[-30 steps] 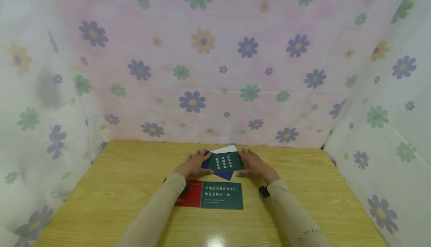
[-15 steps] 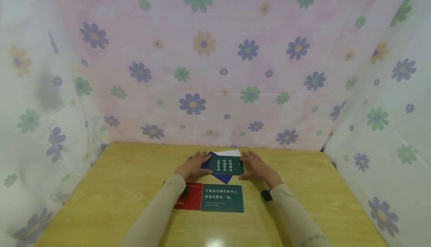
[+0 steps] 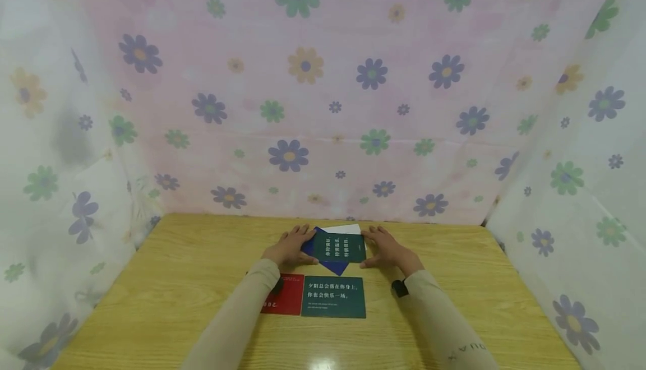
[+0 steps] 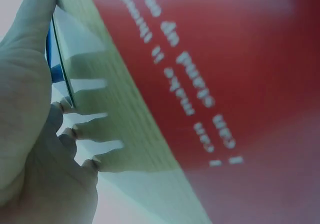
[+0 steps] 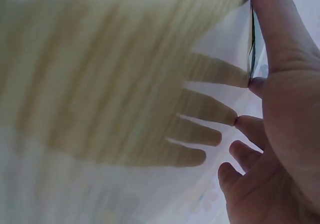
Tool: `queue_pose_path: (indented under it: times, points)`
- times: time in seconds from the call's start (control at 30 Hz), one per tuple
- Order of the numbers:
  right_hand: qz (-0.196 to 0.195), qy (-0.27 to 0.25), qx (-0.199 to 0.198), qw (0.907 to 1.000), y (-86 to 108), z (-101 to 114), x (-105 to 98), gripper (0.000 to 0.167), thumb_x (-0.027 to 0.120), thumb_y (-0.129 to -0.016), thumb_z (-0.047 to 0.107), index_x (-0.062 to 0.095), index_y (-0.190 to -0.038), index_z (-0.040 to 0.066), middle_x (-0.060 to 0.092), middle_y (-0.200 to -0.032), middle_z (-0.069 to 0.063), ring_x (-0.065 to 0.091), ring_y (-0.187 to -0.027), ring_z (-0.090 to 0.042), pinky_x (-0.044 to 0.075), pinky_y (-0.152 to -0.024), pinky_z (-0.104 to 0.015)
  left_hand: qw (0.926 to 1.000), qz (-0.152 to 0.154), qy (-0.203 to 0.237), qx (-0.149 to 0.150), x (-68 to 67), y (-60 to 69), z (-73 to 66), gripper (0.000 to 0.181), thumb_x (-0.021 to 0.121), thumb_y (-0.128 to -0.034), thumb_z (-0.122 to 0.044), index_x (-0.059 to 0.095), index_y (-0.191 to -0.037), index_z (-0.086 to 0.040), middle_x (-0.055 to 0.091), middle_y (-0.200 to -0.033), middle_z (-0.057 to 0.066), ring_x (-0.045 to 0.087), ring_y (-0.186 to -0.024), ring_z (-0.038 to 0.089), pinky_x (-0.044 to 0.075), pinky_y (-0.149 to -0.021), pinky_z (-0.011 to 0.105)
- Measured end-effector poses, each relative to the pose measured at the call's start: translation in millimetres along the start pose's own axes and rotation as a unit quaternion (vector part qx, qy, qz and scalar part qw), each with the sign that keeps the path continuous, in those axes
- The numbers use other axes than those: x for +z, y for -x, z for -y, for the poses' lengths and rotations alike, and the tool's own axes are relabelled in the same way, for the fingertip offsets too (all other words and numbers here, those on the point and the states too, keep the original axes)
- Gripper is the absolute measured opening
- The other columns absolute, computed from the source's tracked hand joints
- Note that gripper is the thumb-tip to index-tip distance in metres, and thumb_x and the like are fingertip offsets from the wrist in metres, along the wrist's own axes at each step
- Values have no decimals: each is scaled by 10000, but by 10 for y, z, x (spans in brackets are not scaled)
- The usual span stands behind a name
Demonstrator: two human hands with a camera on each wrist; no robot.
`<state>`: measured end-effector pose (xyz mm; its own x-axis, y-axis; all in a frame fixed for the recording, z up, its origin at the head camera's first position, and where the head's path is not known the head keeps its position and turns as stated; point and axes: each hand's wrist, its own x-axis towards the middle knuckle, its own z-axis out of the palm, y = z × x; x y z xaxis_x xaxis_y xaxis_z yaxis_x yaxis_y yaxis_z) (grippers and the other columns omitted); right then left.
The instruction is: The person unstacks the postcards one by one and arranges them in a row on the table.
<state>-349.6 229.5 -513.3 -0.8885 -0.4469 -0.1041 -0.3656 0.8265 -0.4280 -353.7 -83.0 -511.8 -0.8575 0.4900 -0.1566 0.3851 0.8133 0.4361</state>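
Observation:
A dark green card with white writing lies on top of a small pile, over a blue card turned at an angle and a white card showing at the back. At the pile's left side, my left hand rests with fingers and thumb spread, touching the cards; in the left wrist view that hand is beside their thin edges. My right hand is spread at the right side, its forefinger near the green card's corner; the right wrist view shows the hand by the card edges.
Nearer the front of the wooden table, a red card and a second green card lie side by side. My left sleeve partly covers the red one. Flower-printed cloth stands behind and on both sides.
The top green card has turned from a slight tilt to nearly straight, and the blue and white cards have shifted under it. My right hand has moved slightly right.

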Motion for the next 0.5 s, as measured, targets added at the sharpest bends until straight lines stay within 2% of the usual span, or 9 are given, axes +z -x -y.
queue_pose_path:
  times: [0.27, 0.5]
  points:
    - [-221, -243, -145, 9994, 24, -24, 38, 912, 871, -818, 323, 412, -1516, -42, 264, -1605, -337, 160, -1502, -544, 237, -1174, -698, 10000, -72, -35, -43, 2, 26, -7, 856, 731, -928, -422, 305, -1614, -137, 181, -1693, 161, 120, -1565, 400, 118, -1264, 580]
    - [-68, -246, 61, 9997, 44, -93, 20, 965, 865, -818, 366, 365, -1563, 10, 206, -1643, -297, 97, -1525, -519, 204, -1188, -698, 9999, 32, -142, 9, -21, 47, -46, 844, 701, -948, -436, 287, -1620, -139, 166, -1693, 178, 109, -1563, 416, 119, -1259, 595]
